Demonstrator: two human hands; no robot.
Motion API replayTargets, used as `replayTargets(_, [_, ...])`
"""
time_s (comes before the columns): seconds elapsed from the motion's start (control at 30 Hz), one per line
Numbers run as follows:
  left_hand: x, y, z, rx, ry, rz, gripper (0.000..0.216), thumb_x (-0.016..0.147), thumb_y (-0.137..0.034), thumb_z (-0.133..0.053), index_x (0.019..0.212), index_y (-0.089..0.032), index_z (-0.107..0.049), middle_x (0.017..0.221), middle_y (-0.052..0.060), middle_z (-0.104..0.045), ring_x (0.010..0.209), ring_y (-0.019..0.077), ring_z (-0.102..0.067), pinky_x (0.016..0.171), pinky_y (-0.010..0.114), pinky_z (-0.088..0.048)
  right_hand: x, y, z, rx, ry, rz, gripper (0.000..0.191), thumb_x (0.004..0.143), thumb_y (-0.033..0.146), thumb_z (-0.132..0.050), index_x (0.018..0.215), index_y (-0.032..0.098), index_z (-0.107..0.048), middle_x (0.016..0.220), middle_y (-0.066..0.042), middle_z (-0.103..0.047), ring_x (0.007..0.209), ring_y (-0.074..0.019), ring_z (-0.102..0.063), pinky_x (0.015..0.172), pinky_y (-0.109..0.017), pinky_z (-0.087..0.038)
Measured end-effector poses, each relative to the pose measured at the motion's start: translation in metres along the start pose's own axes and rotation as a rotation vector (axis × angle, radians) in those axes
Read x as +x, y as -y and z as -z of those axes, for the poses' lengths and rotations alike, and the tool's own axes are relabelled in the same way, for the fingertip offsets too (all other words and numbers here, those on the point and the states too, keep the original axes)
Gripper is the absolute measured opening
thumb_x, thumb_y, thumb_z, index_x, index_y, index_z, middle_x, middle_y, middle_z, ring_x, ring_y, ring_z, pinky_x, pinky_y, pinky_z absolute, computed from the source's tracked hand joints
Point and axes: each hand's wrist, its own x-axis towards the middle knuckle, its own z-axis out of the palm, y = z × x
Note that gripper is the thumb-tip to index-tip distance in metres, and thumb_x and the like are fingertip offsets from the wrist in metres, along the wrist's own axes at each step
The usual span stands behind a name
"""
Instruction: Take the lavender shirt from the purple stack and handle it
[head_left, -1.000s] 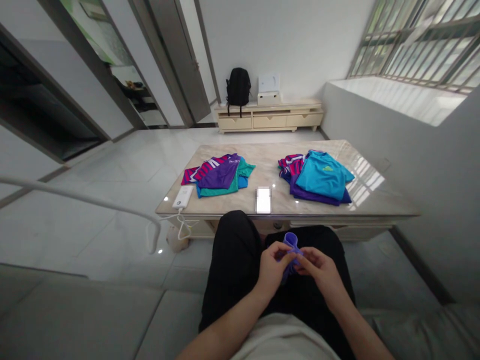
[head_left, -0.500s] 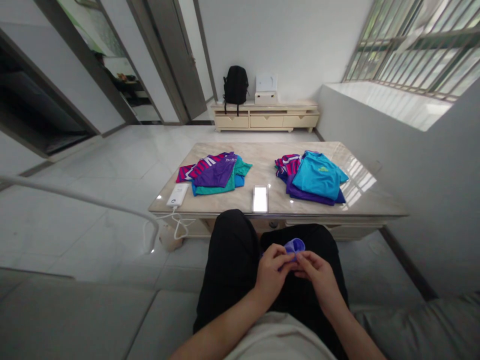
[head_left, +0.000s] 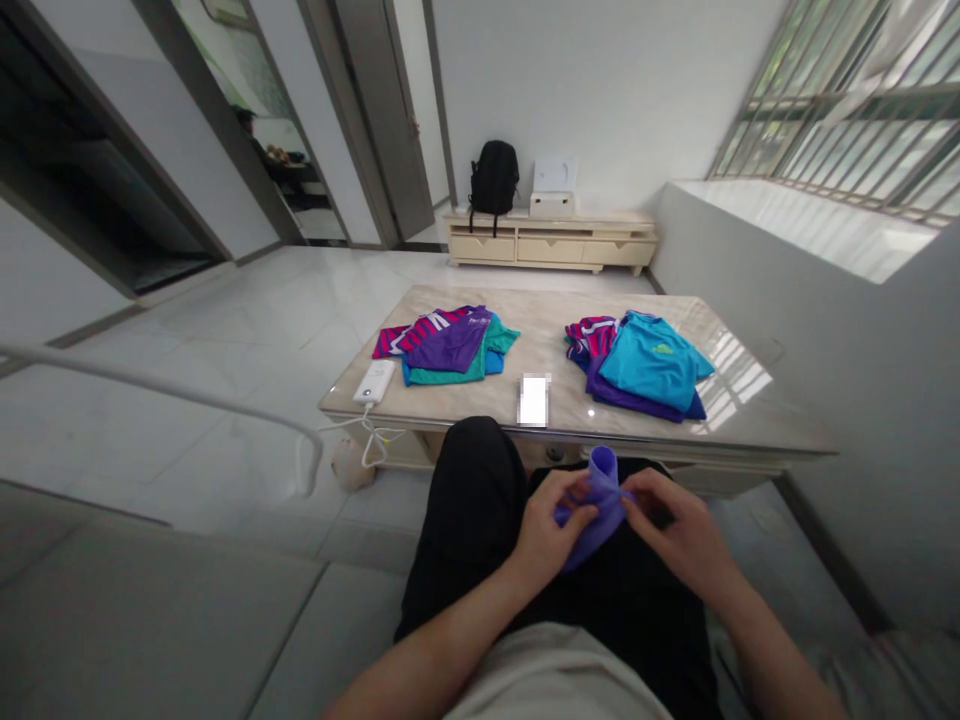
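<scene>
Over my lap, both hands pinch a small purple cloth (head_left: 598,500). My left hand (head_left: 544,535) grips its left side with closed fingers. My right hand (head_left: 682,540) holds its right edge, fingers curled. The cloth stands up in a soft roll between them, above my black trousers (head_left: 480,520). On the marble table (head_left: 750,420) ahead lie two piles of folded shirts: a purple, teal and striped pile (head_left: 450,345) at left, and a pile topped by a blue shirt (head_left: 652,365) at right.
A white power bank (head_left: 374,381) with a cable lies at the table's left corner. A small white blurred item (head_left: 534,399) sits near the front edge. I sit on a grey sofa (head_left: 172,630). A low cabinet (head_left: 551,240) with a black backpack (head_left: 494,179) stands at the far wall.
My hands have moved slightly apart and the purple cloth has been drawn out longer between them. The view has shifted a little.
</scene>
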Motion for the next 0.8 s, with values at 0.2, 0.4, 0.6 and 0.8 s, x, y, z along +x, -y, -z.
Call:
replayTargets(0.2, [0.025,-0.029,0.024,-0.038,0.175,0.003,0.060,0.080,-0.032,-0.084,0.136,-0.022,-0.064,0.136,0.012,-0.066,0.129,0.0298,-0.059,0.114,0.044,-0.043,0.001,0.041,0.064,-0.356,-0.034,0.559,0.023,0.091,0.016,-0.066,0.112,0.026,-0.069,0.105,-0.006,-0.075,0.090,-0.0156,-0.074,0.078,-0.022,-0.059])
replayTargets(0.4, [0.029,-0.060,0.013,-0.147,0.261,0.034,0.073,0.075,-0.032,-0.089,0.141,-0.022,-0.059,0.121,0.009,-0.070,0.110,0.0243,-0.067,0.102,0.036,-0.051,0.004,0.063,0.085,-0.394,-0.120,0.669,0.021,0.092,0.023,-0.068,0.112,0.028,-0.069,0.101,-0.004,-0.075,0.085,-0.0161,-0.075,0.072,-0.022,-0.061])
replayTargets(0.6, [0.035,-0.074,0.003,-0.148,0.298,-0.040,0.026,0.083,-0.031,-0.080,0.104,-0.015,-0.075,0.114,0.011,-0.072,0.106,0.0248,-0.068,0.093,0.031,-0.052,0.001,0.051,0.098,-0.433,-0.165,0.640,0.020,0.091,0.024,-0.067,0.111,0.027,-0.069,0.099,-0.005,-0.074,0.085,-0.0169,-0.074,0.073,-0.023,-0.061])
replayTargets(0.8, [0.035,-0.097,-0.012,0.093,0.210,-0.108,0.019,0.091,-0.034,-0.072,0.096,-0.016,-0.077,0.088,0.004,-0.074,0.080,0.0177,-0.066,0.074,0.025,-0.050,-0.005,0.037,0.107,-0.309,-0.367,0.391,0.025,0.086,0.030,-0.071,0.111,0.033,-0.069,0.100,-0.007,-0.076,0.090,-0.0287,-0.074,0.074,-0.040,-0.062])
